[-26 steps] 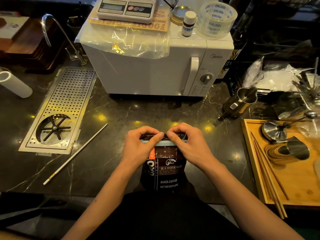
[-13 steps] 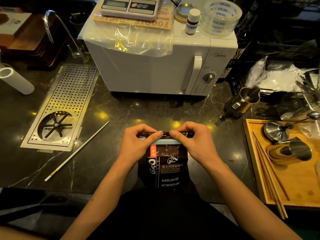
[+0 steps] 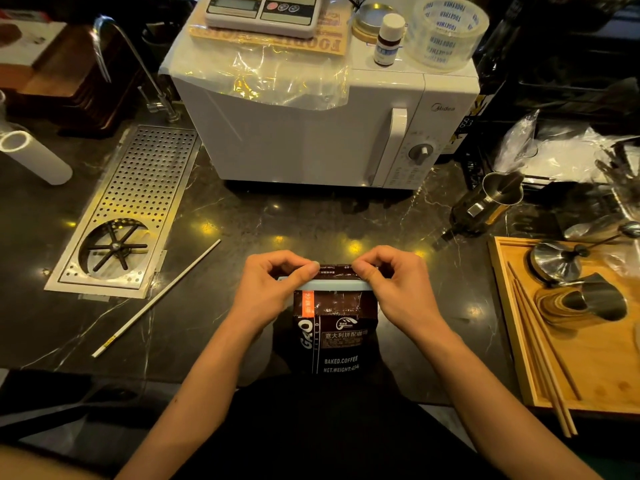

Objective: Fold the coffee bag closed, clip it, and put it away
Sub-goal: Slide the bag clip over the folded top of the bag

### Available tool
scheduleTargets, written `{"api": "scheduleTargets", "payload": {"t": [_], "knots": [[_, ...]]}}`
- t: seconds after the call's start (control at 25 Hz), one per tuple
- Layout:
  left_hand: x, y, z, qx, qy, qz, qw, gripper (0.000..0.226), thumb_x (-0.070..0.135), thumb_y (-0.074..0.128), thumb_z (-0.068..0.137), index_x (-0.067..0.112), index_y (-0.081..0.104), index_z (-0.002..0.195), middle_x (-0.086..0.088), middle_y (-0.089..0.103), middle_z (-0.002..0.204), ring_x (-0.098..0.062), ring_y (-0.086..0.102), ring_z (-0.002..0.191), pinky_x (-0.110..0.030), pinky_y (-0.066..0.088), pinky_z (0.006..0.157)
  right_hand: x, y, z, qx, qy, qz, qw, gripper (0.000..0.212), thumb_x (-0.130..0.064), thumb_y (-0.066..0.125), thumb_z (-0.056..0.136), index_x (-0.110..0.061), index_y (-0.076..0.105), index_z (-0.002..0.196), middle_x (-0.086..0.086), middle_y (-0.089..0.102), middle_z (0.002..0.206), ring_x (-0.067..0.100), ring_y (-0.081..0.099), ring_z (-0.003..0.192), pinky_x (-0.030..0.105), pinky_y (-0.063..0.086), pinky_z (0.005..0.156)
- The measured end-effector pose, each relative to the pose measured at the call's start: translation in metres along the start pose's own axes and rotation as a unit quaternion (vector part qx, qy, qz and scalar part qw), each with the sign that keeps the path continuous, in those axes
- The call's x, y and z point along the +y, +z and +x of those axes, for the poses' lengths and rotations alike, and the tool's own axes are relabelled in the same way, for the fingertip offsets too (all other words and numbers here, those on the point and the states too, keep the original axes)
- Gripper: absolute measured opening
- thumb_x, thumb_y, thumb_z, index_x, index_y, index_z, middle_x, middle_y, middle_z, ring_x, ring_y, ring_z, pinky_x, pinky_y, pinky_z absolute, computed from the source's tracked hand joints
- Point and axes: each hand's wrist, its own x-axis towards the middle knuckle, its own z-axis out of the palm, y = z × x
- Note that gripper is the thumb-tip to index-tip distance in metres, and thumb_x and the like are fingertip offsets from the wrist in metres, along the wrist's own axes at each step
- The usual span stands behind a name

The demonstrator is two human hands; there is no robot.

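Black marble counter (image 3: 311,223), dim room; white microwave (image 3: 311,133) behind coffee bag (image 3: 334,337).

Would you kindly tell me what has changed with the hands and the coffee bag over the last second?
Very little. The left hand and right hand keep pinching the folded top of the coffee bag at the pale blue clip, fingertips a bit further apart. Nothing was released; the bag stays upright on the counter.
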Motion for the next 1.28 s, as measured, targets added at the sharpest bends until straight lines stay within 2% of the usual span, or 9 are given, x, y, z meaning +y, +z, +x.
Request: {"api": "scheduleTargets", "payload": {"t": [0.16,0.28,0.4,0.48,0.68,0.76,0.88,1.0,1.28], "knots": [[0.001,0.004,0.0,0.033,0.013,0.024,0.999,0.007,0.017,0.078,0.078,0.023,0.077,0.074,0.008,0.073,0.068,-0.004,0.063,0.067,-0.018,0.051,0.065,0.004,0.0,0.001,0.019,0.021,0.037,0.999,0.011,-0.02,0.075,0.081,-0.026,0.072,0.072,-0.005,0.072,0.07,0.008,0.064,0.066,0.029,0.053,0.066],[-0.001,0.002,-0.002,0.041,0.005,0.012,0.999,0.004,0.017,0.079,0.076,0.02,0.077,0.074,0.008,0.074,0.069,-0.003,0.064,0.068,-0.018,0.051,0.066,0.007,-0.004,-0.001,0.035,0.04,0.057,0.997,0.013,-0.023,0.079,0.077,-0.019,0.068,0.07,0.002,0.068,0.068,0.008,0.059,0.061,0.021,0.048,0.059],[-0.006,-0.002,-0.001,0.038,0.006,0.031,0.999,0.007,0.021,0.079,0.077,0.021,0.076,0.07,0.004,0.072,0.067,-0.01,0.063,0.068,-0.031,0.05,0.068,0.009,-0.002,-0.001,0.048,0.048,0.061,0.996,0.016,-0.019,0.079,0.077,-0.017,0.067,0.067,0.01,0.066,0.064,0.01,0.055,0.057,0.025,0.046,0.058],[-0.008,-0.002,0.001,0.037,0.01,0.039,0.998,0.008,0.022,0.078,0.078,0.023,0.076,0.071,0.006,0.071,0.067,-0.012,0.062,0.069,-0.034,0.049,0.069,0.012,0.0,0.002,0.047,0.055,0.081,0.994,0.016,-0.017,0.078,0.077,-0.017,0.067,0.066,0.01,0.065,0.064,0.013,0.056,0.059,0.029,0.047,0.06],[-0.011,-0.001,0.0,0.022,0.026,0.054,0.998,0.004,0.026,0.074,0.082,0.025,0.075,0.078,0.005,0.074,0.077,-0.006,0.066,0.075,-0.025,0.052,0.071,0.016,-0.003,0.0,-0.006,0.055,0.122,0.991,0.008,-0.019,0.072,0.084,-0.017,0.069,0.076,0.005,0.065,0.07,0.007,0.056,0.065,0.025,0.046,0.063],[-0.013,0.001,-0.004,0.004,0.013,0.043,0.999,0.01,0.032,0.075,0.079,0.023,0.075,0.084,0.004,0.075,0.081,-0.006,0.068,0.076,-0.022,0.054,0.069,0.017,-0.003,-0.005,-0.035,0.056,0.132,0.989,0.004,-0.022,0.071,0.085,-0.021,0.07,0.081,0.009,0.068,0.077,0.009,0.06,0.07,0.029,0.05,0.066],[-0.012,0.005,-0.005,-0.003,0.008,0.02,1.0,0.018,0.033,0.074,0.076,0.018,0.075,0.087,0.0,0.075,0.08,-0.01,0.07,0.073,-0.025,0.055,0.065,0.018,-0.003,-0.009,-0.053,0.059,0.146,0.986,0.006,-0.022,0.072,0.084,-0.021,0.069,0.089,0.003,0.071,0.086,0.015,0.068,0.08,0.034,0.058,0.071],[-0.012,0.009,0.007,0.017,0.041,0.057,0.997,0.004,0.018,0.074,0.083,0.015,0.075,0.084,0.001,0.074,0.081,-0.007,0.068,0.073,-0.023,0.053,0.068,0.019,-0.002,0.0,-0.017,0.041,0.088,0.995,0.006,-0.022,0.073,0.082,-0.021,0.07,0.087,-0.003,0.071,0.083,0.013,0.066,0.079,0.035,0.056,0.074],[0.009,0.005,0.039,0.029,0.103,0.106,0.989,0.002,0.019,0.074,0.083,0.018,0.075,0.085,0.007,0.074,0.083,-0.004,0.068,0.08,-0.018,0.052,0.071,0.007,-0.003,0.031,0.038,-0.002,0.045,0.998,0.007,-0.02,0.072,0.082,-0.026,0.069,0.084,-0.01,0.069,0.08,0.005,0.064,0.078,0.022,0.052,0.073]]}}
